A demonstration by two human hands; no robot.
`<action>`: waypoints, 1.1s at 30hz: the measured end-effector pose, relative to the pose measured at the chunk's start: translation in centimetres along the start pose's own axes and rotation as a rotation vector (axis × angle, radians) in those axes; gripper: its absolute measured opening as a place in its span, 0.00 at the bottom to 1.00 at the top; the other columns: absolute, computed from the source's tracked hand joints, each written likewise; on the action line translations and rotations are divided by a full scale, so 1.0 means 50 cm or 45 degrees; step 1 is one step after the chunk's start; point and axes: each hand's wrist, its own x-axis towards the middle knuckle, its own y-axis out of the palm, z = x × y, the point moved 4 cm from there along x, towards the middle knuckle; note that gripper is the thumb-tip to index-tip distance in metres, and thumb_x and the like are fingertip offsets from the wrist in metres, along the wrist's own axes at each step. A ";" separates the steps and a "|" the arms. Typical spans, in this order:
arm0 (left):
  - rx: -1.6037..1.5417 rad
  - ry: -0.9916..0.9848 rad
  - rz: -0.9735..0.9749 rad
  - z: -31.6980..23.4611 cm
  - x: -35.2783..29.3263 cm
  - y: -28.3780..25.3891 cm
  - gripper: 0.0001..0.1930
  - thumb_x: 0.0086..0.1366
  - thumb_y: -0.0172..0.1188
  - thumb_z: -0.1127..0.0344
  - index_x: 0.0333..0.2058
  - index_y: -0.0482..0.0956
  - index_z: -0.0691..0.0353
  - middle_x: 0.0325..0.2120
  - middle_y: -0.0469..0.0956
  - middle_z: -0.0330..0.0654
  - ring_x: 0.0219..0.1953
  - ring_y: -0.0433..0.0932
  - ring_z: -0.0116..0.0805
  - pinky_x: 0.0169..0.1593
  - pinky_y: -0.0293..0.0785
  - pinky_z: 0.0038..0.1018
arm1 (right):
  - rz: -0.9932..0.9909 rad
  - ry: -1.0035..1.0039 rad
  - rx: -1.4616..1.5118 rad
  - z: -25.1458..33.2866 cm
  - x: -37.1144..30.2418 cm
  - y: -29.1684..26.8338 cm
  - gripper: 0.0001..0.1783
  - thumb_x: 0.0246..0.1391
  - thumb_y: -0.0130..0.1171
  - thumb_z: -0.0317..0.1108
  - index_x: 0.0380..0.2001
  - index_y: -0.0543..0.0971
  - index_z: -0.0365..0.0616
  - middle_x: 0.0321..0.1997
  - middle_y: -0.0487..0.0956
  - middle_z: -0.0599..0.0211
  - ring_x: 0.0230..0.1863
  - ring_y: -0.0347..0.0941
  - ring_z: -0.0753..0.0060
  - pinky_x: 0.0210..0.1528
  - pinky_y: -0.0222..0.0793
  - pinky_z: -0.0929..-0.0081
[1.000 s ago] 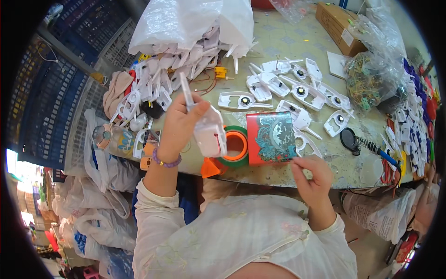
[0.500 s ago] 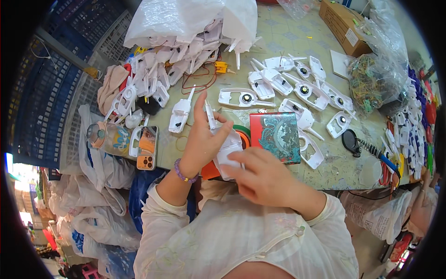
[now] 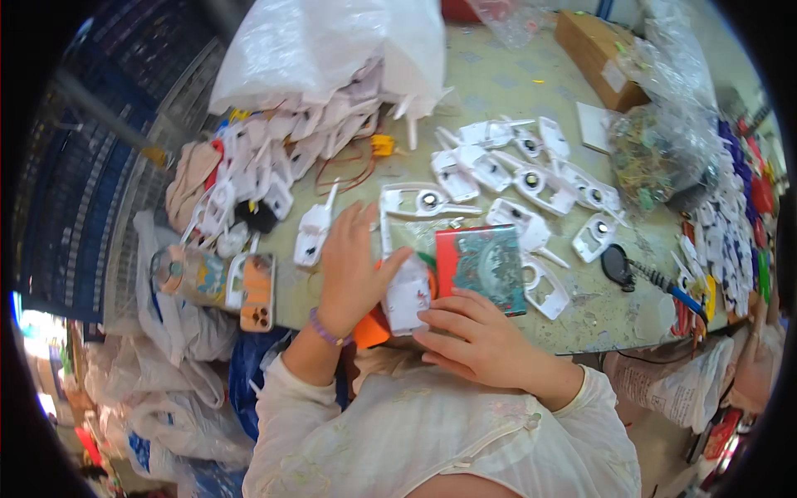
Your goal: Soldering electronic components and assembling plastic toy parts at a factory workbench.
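Observation:
A white plastic toy housing (image 3: 407,300) with a thin stem lies in my left hand (image 3: 347,270). The left thumb reaches across its upper part, while the long fingers point away from me beside the stem. My right hand (image 3: 475,339) is at the housing's right edge, palm down, fingers stretched out and slightly apart. Its fingertips appear to touch the housing, and nothing shows in the hand. Below the housing are an orange piece (image 3: 370,330) and part of a green ring. A red and teal box (image 3: 481,270) stands just beyond the right hand.
Several white housings (image 3: 531,178) lie across the table, some with round black parts. A white bag (image 3: 332,50) spills more at the back left. A phone (image 3: 258,290) and a bottle (image 3: 187,272) are at left. A blue-handled tool (image 3: 681,300) and a carton (image 3: 599,62) are at right.
My right hand has drawn back from over the housing toward its right edge, and its fingers have spread. The housing has turned its flat face up. The whole view has tipped slightly.

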 end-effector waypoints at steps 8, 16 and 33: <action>-0.307 -0.005 0.374 0.044 0.123 -0.024 0.19 0.58 0.57 0.63 0.48 0.71 0.63 0.44 0.74 0.50 0.48 0.72 0.47 0.51 0.67 0.34 | -0.217 0.614 -0.460 -0.190 -0.041 -0.154 0.14 0.44 0.60 0.30 0.38 0.77 0.45 0.43 0.76 0.61 0.45 0.70 0.56 0.45 0.68 0.65; 0.016 0.235 0.949 0.087 0.222 0.187 0.29 0.47 0.68 0.59 0.49 0.71 0.60 0.48 0.71 0.49 0.52 0.69 0.46 0.54 0.65 0.35 | 0.292 0.750 -0.341 -0.475 0.069 0.012 0.32 0.40 0.67 0.41 0.51 0.70 0.48 0.55 0.68 0.56 0.54 0.67 0.52 0.53 0.66 0.61; -0.149 0.189 0.660 0.114 0.228 0.194 0.37 0.36 0.74 0.59 0.46 0.65 0.62 0.42 0.68 0.49 0.48 0.69 0.49 0.51 0.66 0.37 | 0.024 0.815 0.153 -0.464 0.080 -0.019 0.29 0.50 0.58 0.45 0.52 0.70 0.40 0.50 0.75 0.51 0.51 0.71 0.53 0.53 0.66 0.66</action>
